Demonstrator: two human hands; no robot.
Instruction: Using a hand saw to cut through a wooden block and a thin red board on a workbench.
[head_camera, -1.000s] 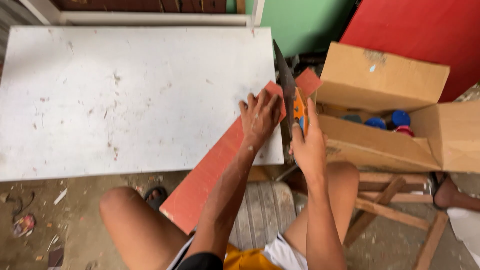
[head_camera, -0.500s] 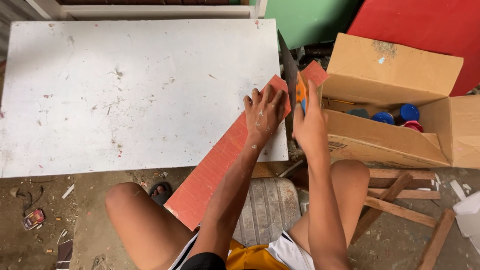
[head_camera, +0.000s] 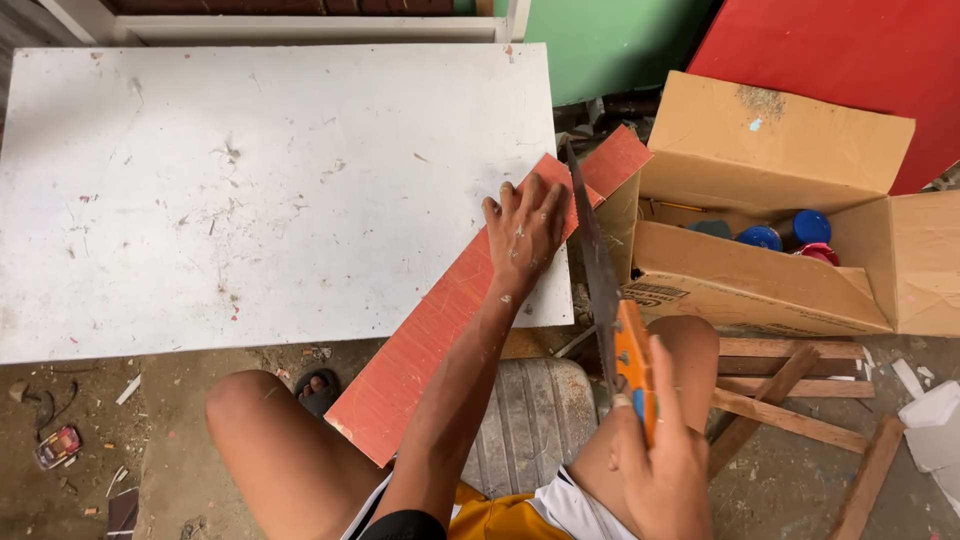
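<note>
Red board (head_camera: 450, 330) lies slantwise over the white bench's (head_camera: 250, 190) right front corner, one end past the right edge, the other overhanging the front. One handsaw (head_camera: 598, 270) sits in a cut near the far end; the offcut is not yet free (depth unclear). Left hand (head_camera: 525, 230) presses flat, grasping nothing; right hand (head_camera: 660, 460) is clenched on the orange handle. One cardboard box (head_camera: 780, 220) stands beside.

Open cardboard box (head_camera: 770, 290), perhaps paint tubs (head_camera: 785, 232)
</note>
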